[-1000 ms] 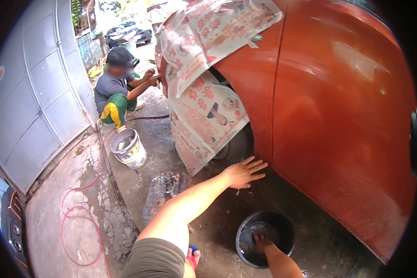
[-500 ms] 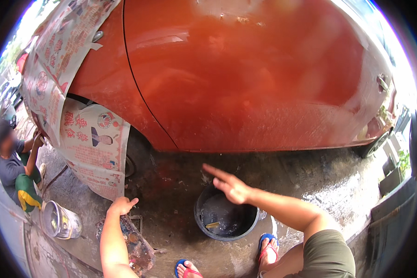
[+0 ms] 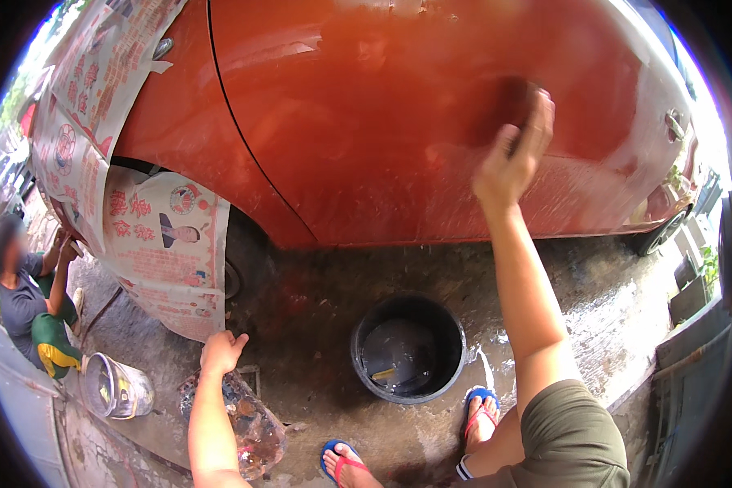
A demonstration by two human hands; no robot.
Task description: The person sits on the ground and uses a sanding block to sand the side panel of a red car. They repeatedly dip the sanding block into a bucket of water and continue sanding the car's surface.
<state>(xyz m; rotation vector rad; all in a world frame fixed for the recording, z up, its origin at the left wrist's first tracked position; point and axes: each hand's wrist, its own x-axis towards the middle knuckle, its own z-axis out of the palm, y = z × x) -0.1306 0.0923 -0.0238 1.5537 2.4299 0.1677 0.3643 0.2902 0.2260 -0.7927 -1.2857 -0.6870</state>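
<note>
Head view: right hand [image 3: 511, 163], one; fingers extended and together, thumb apart; slightly blurred. Nothing shows in its grasp; the palm side is hidden, and contact with the panel is uncertain.

Car door [image 3: 366, 154], orange-red, one; directly before that hand, pale streaks across its lower part. Judgement on method: a flat palm, light even pressure and overlapping strokes suit this broad curve; bare fingertips digging in would press unevenly, and grit could scratch.

Right arm: nearly straight, rising from an olive sleeve [image 3: 573, 431], wrist bent little, fingers pointing up the door.

Left hand [image 3: 222, 352], one; lowered, thumb out, other fingers curled from sight; I cannot make out whether they grip anything. Forearm upright from the lower edge.

Beside it: printed paper sheeting [image 3: 146, 264] over the car's front; stained slab [image 3: 256, 439] below.

Farther out: black basin [image 3: 447, 346], liquid and a yellow piece [image 3: 384, 374] inside; pail [image 3: 138, 394]; crouching co-worker [image 3: 24, 305], far left.
</note>
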